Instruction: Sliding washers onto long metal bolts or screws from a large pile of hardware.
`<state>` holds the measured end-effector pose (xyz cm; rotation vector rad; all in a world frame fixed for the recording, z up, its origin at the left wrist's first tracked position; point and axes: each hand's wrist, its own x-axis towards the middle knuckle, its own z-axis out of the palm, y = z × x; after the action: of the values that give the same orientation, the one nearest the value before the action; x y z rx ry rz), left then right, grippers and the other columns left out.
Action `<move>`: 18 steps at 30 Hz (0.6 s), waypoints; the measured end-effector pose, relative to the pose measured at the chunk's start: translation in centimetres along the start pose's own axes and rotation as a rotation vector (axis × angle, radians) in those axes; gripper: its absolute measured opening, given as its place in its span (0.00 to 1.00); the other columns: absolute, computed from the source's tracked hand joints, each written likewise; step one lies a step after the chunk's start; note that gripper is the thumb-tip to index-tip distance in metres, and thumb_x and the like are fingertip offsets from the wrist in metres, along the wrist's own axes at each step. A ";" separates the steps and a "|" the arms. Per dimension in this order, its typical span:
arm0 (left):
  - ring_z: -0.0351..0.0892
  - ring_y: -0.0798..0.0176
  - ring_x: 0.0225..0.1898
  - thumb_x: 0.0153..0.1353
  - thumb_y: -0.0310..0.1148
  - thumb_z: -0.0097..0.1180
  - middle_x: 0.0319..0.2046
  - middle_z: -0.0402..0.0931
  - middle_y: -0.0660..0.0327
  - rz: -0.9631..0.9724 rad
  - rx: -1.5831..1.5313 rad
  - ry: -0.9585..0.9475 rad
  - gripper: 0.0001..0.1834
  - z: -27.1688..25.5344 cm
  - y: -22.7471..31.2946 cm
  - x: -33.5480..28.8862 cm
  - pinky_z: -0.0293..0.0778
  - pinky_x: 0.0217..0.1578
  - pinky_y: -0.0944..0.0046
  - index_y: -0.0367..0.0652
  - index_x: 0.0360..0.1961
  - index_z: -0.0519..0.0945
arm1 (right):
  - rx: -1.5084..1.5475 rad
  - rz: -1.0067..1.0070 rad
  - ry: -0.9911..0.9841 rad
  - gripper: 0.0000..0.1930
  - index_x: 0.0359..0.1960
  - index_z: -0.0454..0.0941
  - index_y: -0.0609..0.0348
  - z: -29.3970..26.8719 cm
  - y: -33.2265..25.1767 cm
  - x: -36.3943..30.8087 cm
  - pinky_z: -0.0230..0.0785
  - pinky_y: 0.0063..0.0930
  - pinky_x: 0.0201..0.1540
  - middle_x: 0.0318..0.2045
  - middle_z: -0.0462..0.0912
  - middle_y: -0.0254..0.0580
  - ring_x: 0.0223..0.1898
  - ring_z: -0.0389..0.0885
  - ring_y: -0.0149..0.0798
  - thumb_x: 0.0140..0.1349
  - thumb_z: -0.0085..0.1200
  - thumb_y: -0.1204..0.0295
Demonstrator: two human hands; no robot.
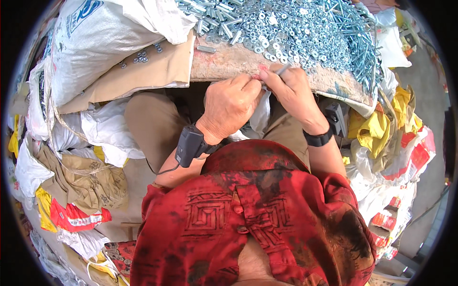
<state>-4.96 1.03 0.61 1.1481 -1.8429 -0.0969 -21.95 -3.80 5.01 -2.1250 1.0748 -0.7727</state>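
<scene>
My left hand [231, 106] is closed in a pinch at the near edge of the worktop, its fingertips meeting those of my right hand. What it pinches, if anything, is hidden by the fingers. In my right hand [292, 93] a short grey metal sleeve [283, 69] pokes out between thumb and forefinger. Just beyond both hands spreads a pile of washers [274, 46]. Similar metal sleeves [222, 19] are heaped at the far left of the pile, and one loose sleeve [206, 49] rests on the worn board [217, 67]. Long thin bolts [362, 52] fill the right side.
A white woven sack [102, 45] leans at the left on a cardboard sheet [167, 71], with several small nuts [141, 57] beside it. Crumpled bags [90, 181] crowd my left side. Yellow bags [374, 131] and white-and-red bags [396, 190] lie at my right.
</scene>
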 end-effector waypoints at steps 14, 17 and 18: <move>0.82 0.43 0.33 0.58 0.30 0.57 0.31 0.81 0.49 -0.257 0.401 -0.093 0.08 -2.7 -6.5 3.8 0.77 0.36 0.49 0.38 0.36 0.82 | -0.302 0.095 -0.150 0.20 0.42 0.77 0.61 -0.4 2.1 1.7 0.72 0.43 0.33 0.25 0.81 0.52 0.30 0.82 0.53 0.59 0.63 0.57; 0.82 0.43 0.34 0.57 0.27 0.54 0.30 0.80 0.49 -0.307 0.529 -0.128 0.07 -2.0 -8.0 3.7 0.77 0.35 0.49 0.38 0.36 0.80 | -0.422 0.044 0.064 0.22 0.42 0.74 0.63 1.1 1.4 6.8 0.72 0.44 0.34 0.27 0.81 0.54 0.32 0.82 0.55 0.58 0.63 0.57; 0.82 0.42 0.33 0.56 0.28 0.55 0.30 0.80 0.47 -0.293 0.520 -0.121 0.07 -1.9 -8.2 3.7 0.77 0.34 0.49 0.37 0.35 0.79 | -0.426 0.044 0.066 0.22 0.42 0.74 0.63 2.2 1.8 8.2 0.72 0.44 0.34 0.27 0.81 0.54 0.32 0.82 0.55 0.58 0.63 0.57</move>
<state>1.35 -5.59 0.10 1.8045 -1.8465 0.1598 -17.20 -10.94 4.06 -2.4272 1.4186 -0.6383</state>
